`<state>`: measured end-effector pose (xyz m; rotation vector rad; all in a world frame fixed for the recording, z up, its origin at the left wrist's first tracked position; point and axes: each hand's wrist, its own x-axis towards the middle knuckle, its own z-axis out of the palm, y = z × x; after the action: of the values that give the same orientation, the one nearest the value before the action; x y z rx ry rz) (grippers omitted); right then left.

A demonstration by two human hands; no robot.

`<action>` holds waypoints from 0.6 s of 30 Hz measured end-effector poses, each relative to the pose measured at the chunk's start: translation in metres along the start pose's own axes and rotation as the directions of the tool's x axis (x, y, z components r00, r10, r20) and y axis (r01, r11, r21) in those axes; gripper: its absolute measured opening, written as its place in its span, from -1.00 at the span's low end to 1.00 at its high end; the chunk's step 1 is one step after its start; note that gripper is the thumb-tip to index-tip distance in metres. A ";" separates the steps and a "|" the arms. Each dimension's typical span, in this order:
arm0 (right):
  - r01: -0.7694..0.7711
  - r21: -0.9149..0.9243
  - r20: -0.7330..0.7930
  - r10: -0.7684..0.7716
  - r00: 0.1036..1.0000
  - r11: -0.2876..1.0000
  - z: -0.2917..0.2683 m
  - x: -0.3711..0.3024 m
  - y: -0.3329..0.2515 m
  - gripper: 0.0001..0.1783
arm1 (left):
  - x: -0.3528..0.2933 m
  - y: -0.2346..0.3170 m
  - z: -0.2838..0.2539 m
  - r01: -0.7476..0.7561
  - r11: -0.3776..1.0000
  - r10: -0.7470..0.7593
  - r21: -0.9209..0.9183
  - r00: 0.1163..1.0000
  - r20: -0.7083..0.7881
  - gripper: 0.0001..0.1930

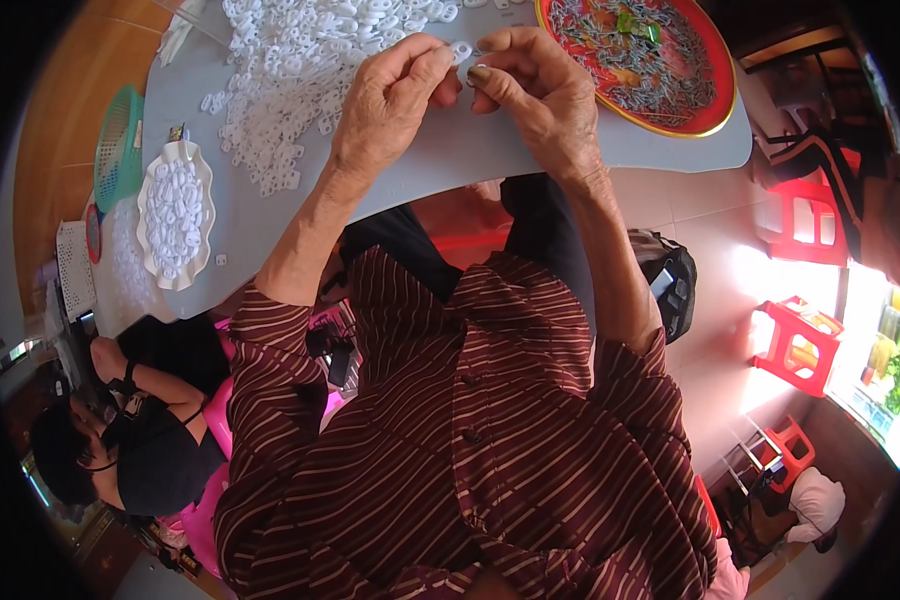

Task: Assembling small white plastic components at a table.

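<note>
My left hand point(392, 100) pinches a small white plastic piece with a hole point(460, 52) between thumb and fingers, above the grey table point(440, 145). Close beside it my right hand point(545, 100) is closed, thumb against the fingers; what it holds is too small to make out. A large heap of white plastic pieces point(310, 35) lies beyond my left hand, with flatter translucent white pieces point(270, 140) spread on its near side. To the right of my right hand stands a red round tray with a gold rim point(722, 110), full of small metal parts point(660, 75) and a green scrap.
At the left, a scalloped white dish point(208, 185) holds more white pieces, next to a green basket point(120, 140). A person in black point(170, 460) sits at the lower left. Red stools point(805, 345) and a black bag point(675, 285) are on the floor at the right.
</note>
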<state>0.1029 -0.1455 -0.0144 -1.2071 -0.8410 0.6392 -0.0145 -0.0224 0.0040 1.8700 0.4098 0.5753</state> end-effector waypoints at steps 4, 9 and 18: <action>0.007 -0.023 -0.001 -0.007 1.000 1.000 0.000 0.000 0.001 -0.75 | -0.001 -0.001 0.002 0.005 1.000 -0.005 -0.019 1.000 0.000 -0.73; 0.007 -0.013 0.000 -0.007 1.000 1.000 0.001 -0.001 0.003 -0.75 | -0.002 0.007 0.002 0.023 0.996 -0.023 0.083 1.000 -0.001 -0.73; 0.040 -0.077 0.022 -0.038 0.999 0.996 0.001 -0.002 -0.001 -0.76 | 0.002 0.000 -0.001 -0.164 0.974 0.150 0.160 0.984 0.091 -0.77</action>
<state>0.1012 -0.1463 -0.0140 -1.2525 -0.9120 0.5928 -0.0135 -0.0209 0.0045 2.0920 0.2658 0.5856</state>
